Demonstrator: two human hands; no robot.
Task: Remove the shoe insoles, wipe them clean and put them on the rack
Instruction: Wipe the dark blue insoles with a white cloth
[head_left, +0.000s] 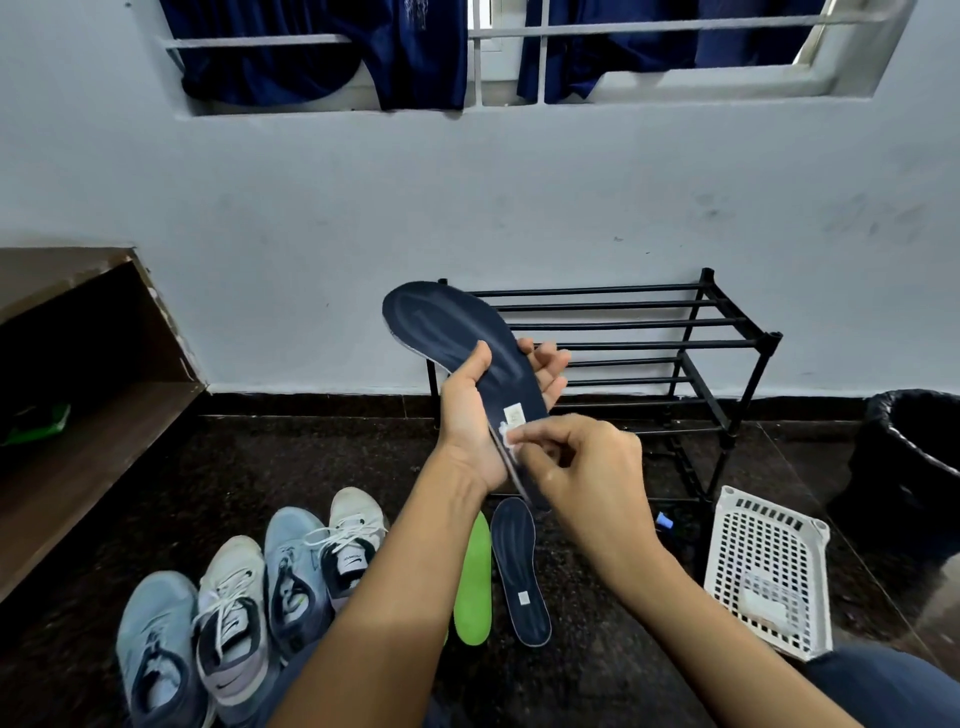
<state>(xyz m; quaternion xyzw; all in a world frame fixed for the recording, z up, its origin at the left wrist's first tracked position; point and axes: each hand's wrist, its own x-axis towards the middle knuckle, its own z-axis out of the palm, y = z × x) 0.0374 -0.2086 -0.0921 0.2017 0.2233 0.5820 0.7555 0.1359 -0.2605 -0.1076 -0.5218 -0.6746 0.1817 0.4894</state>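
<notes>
Step in hand: wiping. The navy insole (457, 322) is held up in the air in front of the black rack (649, 322), toe end high and pointing away, heel end low toward the body. That tilt turns the top face to the eye and to the wiping hand.

Left hand (470, 415): grips the insole at mid-length, thumb lying on the top face and fingers (550, 364) curled round the far edge from behind. This works as a backing, probably so the thin, flexible sheet does not bend under pressure.

Right hand (587, 467): fingers (540, 441) pinch a small crumpled white wipe (506, 434) against the heel end, just beside the white label.

Materials:
- The insole is a flat, foot-shaped foam sheet with a matt navy cover, a pale edge, and faint light streaks along it, either damp or dust.
- The rack is made of slim black tubular bars and both tiers are bare, so nothing has been placed on it yet.

On the dark speckled floor (571, 675) below lie a second navy insole (519, 566) and a green insole (474, 577), side by side and close to the row of trainers (291, 577). To the right, a white lattice basket (769, 540) holds something pale.
</notes>
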